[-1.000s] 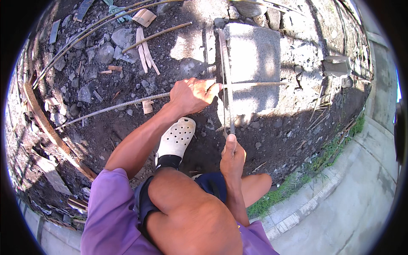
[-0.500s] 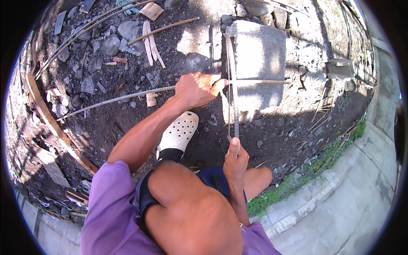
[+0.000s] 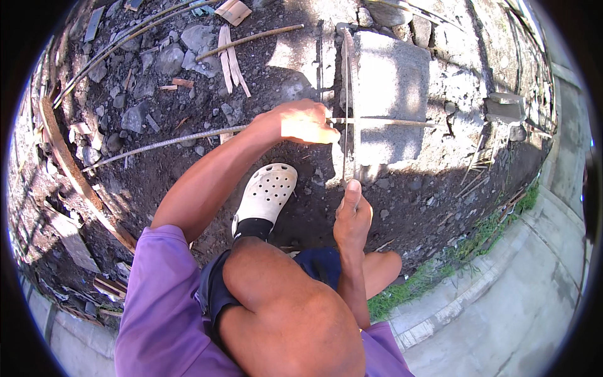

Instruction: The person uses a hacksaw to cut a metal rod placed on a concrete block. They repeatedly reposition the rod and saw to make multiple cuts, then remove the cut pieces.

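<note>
I crouch over dark soil. My left hand [image 3: 301,122] grips a long steel rebar [image 3: 163,143] that lies across a grey concrete block [image 3: 392,100] and sticks out past its right side. My right hand [image 3: 352,217] holds the handle of a hacksaw [image 3: 347,94], whose frame runs away from me along the block's left edge and crosses the rebar just right of my left hand. My foot in a white perforated clog [image 3: 267,191] stands on the soil below the rebar.
Stones, rubble and wood scraps [image 3: 229,53] litter the soil at the back left. A rusty curved bar [image 3: 69,163] lies at the left. A broken block [image 3: 505,107] sits at the right. Grass [image 3: 440,270] borders a concrete kerb and pavement [image 3: 521,301].
My right hand has drawn back toward me, pulling the hacksaw along the rebar. My left hand keeps its grip on the rebar; the view has shifted slightly.
</note>
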`<state>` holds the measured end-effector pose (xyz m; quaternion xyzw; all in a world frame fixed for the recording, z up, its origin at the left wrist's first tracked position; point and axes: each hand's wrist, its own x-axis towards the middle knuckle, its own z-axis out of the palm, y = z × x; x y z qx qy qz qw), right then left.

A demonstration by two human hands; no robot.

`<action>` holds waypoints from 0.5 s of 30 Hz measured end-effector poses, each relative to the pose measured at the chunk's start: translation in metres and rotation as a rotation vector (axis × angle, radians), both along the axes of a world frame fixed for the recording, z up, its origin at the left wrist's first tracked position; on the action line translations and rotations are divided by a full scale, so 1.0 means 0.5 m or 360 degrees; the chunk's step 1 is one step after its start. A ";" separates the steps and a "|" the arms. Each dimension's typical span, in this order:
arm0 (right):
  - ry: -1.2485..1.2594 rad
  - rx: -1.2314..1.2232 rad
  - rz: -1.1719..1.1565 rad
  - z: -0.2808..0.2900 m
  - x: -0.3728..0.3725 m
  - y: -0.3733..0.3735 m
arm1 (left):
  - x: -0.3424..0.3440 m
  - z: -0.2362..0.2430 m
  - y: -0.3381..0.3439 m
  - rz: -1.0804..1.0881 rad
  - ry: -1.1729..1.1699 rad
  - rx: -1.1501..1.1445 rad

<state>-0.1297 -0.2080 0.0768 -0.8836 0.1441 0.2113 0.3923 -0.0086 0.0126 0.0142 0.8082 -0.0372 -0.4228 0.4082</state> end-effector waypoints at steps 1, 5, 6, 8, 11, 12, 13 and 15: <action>0.0035 -0.0012 -0.0004 0.001 0.001 0.001 | -0.002 -0.002 -0.007 0.0062 -0.0188 0.0105; 0.0048 0.0022 -0.0046 0.004 0.000 0.000 | -0.055 -0.048 -0.059 0.0491 -0.1514 0.0362; 0.0053 0.0021 -0.0038 0.005 0.000 -0.002 | -0.064 -0.067 -0.065 0.0573 -0.1720 0.0336; 0.0060 0.0028 -0.0022 0.002 -0.001 -0.003 | -0.073 -0.103 -0.075 0.0619 -0.1895 0.0357; 0.0039 0.0044 -0.0030 -0.007 -0.004 -0.003 | -0.074 -0.131 -0.078 0.0582 -0.2008 0.0372; 0.0052 0.0050 -0.0052 -0.009 -0.005 -0.002 | -0.073 -0.130 -0.078 0.0568 -0.2088 0.0372; 0.0005 0.0051 -0.0007 -0.011 -0.005 -0.001 | -0.069 -0.127 -0.079 0.0645 -0.2128 0.0342; -0.0054 0.0047 0.0010 -0.012 -0.004 -0.001 | -0.070 -0.110 -0.081 0.0650 -0.1885 0.0486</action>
